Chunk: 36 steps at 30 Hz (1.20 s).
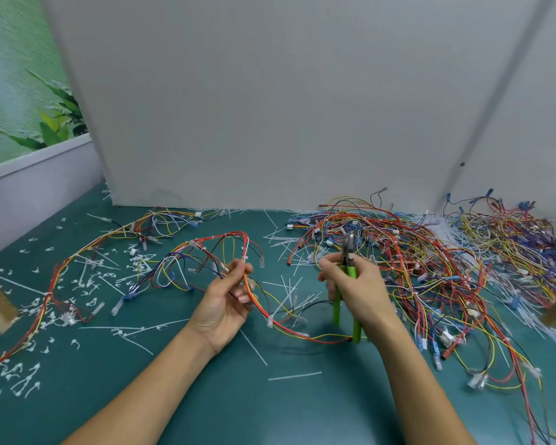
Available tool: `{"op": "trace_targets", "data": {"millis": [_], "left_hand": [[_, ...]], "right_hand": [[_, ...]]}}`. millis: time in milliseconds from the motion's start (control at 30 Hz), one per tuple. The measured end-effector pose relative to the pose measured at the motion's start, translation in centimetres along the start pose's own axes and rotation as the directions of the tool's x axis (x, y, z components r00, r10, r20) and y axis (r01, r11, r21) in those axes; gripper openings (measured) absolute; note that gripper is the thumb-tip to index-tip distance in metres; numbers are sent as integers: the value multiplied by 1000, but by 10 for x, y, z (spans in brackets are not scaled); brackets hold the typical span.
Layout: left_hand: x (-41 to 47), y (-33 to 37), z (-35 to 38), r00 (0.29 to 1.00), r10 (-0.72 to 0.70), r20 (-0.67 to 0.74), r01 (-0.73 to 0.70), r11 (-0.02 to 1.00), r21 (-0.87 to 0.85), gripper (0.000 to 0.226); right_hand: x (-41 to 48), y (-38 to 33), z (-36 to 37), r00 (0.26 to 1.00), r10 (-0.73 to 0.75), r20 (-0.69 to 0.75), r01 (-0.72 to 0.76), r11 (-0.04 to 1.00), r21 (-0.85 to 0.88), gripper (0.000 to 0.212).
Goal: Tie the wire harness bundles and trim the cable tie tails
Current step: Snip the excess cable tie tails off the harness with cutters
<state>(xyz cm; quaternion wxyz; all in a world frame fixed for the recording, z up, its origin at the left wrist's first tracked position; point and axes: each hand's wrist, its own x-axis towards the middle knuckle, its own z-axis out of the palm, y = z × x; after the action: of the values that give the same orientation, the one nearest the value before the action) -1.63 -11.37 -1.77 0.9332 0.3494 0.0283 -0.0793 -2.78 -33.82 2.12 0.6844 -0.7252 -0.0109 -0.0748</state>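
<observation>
Green-handled cutters (345, 284) in right hand (355, 289); left hand (228, 297) pinches harness (247, 277).

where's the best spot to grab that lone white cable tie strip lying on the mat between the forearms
Pinch the white cable tie strip near either end, from straight above, fingers across its width. It lies flat, thin and straight on the green mat with nothing touching it, so a top-down grip should work. The left hand holds a wire harness, the right hand green-handled cutters.
</observation>
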Motion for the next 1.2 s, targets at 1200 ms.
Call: {"op": "trace_targets", "data": {"millis": [1200], "left_hand": [[-5,-18,7,983,-42,180,-44,893,447,53]], "right_hand": [[-15,-9,18,978,-201,53,190,967,169,12]]}}
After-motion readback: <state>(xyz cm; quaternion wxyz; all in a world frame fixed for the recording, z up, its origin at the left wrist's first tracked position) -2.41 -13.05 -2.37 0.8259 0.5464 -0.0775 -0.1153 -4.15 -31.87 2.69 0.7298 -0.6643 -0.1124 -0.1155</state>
